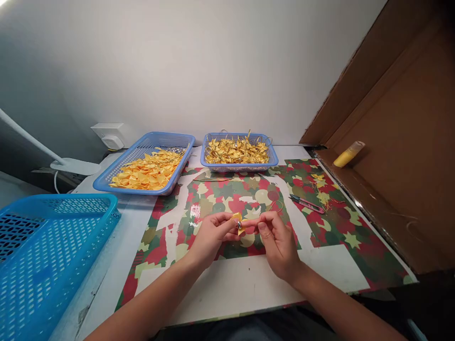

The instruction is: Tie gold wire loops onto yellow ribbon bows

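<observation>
Between the thumb and fingers of my left hand (212, 235) is a small yellow ribbon bow (237, 216). A tiny silver bell (239, 225) sits at the bow's middle. My right hand (280, 246) is closed in a pinch just to the right, its index finger stretched toward the bell. A thin gold cord (281, 203) curls up in a loop behind the right fingers, which appear to grip it; the pinched part is hidden. Both hands are above the patterned red and green table covering (227, 199).
Yellow bows fill a blue basket (156, 192) at back left; bows with gold cord fill another blue basket (240, 167). A bright blue basket (113, 208) stands left. Thread snips (307, 203) and yellow scraps (323, 196) lie right, near a yellow tube (346, 156) and cardboard (401, 142).
</observation>
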`<move>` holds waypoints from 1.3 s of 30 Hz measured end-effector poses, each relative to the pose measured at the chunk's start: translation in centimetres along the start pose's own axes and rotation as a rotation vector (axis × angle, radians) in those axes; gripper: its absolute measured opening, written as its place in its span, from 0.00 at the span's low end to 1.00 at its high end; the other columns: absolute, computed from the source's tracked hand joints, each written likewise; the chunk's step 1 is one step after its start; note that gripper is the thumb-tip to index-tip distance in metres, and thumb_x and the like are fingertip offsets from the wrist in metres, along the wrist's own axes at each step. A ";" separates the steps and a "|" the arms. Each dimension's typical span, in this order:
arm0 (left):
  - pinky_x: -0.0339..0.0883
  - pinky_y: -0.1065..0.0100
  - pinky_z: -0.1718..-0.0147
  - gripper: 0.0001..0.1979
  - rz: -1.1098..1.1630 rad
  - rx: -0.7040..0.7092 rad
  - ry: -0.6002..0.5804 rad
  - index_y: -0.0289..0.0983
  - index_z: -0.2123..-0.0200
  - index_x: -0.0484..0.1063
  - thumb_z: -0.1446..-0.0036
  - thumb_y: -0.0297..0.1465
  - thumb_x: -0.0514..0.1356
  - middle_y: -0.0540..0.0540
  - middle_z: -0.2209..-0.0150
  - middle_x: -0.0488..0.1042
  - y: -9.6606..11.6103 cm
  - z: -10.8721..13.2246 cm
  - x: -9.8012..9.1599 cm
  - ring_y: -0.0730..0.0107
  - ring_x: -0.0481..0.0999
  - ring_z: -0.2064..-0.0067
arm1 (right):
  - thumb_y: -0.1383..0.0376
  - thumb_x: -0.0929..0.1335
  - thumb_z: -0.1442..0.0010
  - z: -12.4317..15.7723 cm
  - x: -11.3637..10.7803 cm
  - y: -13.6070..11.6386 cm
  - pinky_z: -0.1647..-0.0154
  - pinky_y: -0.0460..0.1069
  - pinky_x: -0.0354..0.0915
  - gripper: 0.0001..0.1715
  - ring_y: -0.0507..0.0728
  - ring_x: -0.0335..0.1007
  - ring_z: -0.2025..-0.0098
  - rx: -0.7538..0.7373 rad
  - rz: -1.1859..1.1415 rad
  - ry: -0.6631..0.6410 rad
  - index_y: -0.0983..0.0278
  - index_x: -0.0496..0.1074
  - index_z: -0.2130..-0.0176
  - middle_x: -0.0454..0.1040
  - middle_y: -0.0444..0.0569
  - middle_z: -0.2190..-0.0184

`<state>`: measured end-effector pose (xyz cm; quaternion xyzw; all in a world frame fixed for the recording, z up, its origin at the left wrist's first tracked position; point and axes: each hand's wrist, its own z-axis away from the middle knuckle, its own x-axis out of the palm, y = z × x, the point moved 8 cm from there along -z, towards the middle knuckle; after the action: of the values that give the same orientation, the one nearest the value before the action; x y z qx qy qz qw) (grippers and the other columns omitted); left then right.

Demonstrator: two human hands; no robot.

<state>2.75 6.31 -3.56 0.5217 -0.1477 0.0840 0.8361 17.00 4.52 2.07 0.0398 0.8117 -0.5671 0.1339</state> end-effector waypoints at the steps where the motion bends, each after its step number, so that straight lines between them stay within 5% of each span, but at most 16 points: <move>1: 0.76 0.73 0.71 0.14 0.011 -0.006 -0.010 0.33 0.74 0.76 0.57 0.37 0.72 0.49 0.76 0.77 -0.1 0.0 0.0 0.74 0.78 0.75 | 0.64 0.58 0.31 0.0 0.0 -0.2 0.69 0.52 0.67 0.06 0.55 0.72 0.70 -0.023 0.018 -0.007 0.56 0.62 0.61 0.80 0.48 0.62; 7: 0.76 0.72 0.69 0.15 -0.018 0.040 -0.050 0.34 0.70 0.78 0.59 0.36 0.74 0.46 0.73 0.80 0.1 0.1 0.0 0.71 0.79 0.71 | 0.66 0.61 0.33 0.4 0.1 -0.2 0.71 0.51 0.66 0.06 0.56 0.72 0.71 -0.073 0.072 -0.008 0.56 0.66 0.61 0.77 0.46 0.68; 12: 0.74 0.71 0.74 0.14 -0.116 0.129 -0.031 0.34 0.69 0.79 0.60 0.34 0.74 0.47 0.75 0.79 0.5 0.1 -0.3 0.70 0.78 0.74 | 0.59 0.62 0.33 -1.4 -1.3 2.0 0.74 0.48 0.63 0.07 0.53 0.66 0.75 0.171 -0.296 0.022 0.58 0.63 0.64 0.72 0.43 0.77; 16: 0.72 0.72 0.76 0.08 -0.153 0.195 -0.151 0.35 0.69 0.79 0.55 0.31 0.71 0.46 0.74 0.79 0.7 0.5 0.2 0.71 0.77 0.74 | 0.65 0.67 0.39 -6.0 -7.4 3.3 0.82 0.41 0.53 0.08 0.47 0.48 0.82 0.276 -0.616 0.331 0.61 0.63 0.68 0.54 0.36 0.83; 20: 0.69 0.72 0.77 0.02 -0.302 0.330 -0.245 0.36 0.74 0.76 0.53 0.26 0.67 0.47 0.76 0.77 1.8 1.9 0.8 0.71 0.75 0.75 | 0.71 0.63 0.36 -10.6 -13.6 4.9 0.84 0.39 0.46 0.15 0.46 0.40 0.84 0.317 -0.626 0.508 0.63 0.58 0.74 0.46 0.35 0.84; 29: 0.65 0.74 0.77 0.11 -0.929 0.803 -0.377 0.38 0.72 0.71 0.51 0.16 0.57 0.50 0.76 0.75 2.6 8.3 0.9 0.74 0.72 0.76 | 0.67 0.61 0.32 -12.8 -23.1 11.0 0.87 0.40 0.41 0.18 0.44 0.35 0.86 0.447 -0.423 0.773 0.63 0.57 0.74 0.45 0.33 0.85; 33: 0.61 0.70 0.78 0.10 -1.313 1.006 -0.443 0.37 0.69 0.69 0.41 0.18 0.52 0.49 0.77 0.70 1.5 11.3 2.0 0.72 0.67 0.76 | 0.61 0.63 0.31 -13.8 -23.7 13.0 0.86 0.39 0.49 0.14 0.43 0.47 0.83 0.524 -0.387 0.771 0.66 0.67 0.67 0.60 0.37 0.79; 39: 0.58 0.66 0.79 0.13 -1.614 1.172 -0.408 0.35 0.73 0.68 0.40 0.18 0.50 0.46 0.76 0.67 0.7 12.3 4.3 0.69 0.62 0.77 | 0.62 0.65 0.32 -17.4 -20.4 14.1 0.79 0.40 0.63 0.11 0.45 0.63 0.76 0.603 -0.347 0.661 0.68 0.70 0.57 0.70 0.43 0.69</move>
<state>4.60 -4.41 3.53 0.7974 0.1729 -0.5367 0.2148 36.70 27.53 0.16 0.1190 0.6048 -0.7481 -0.2457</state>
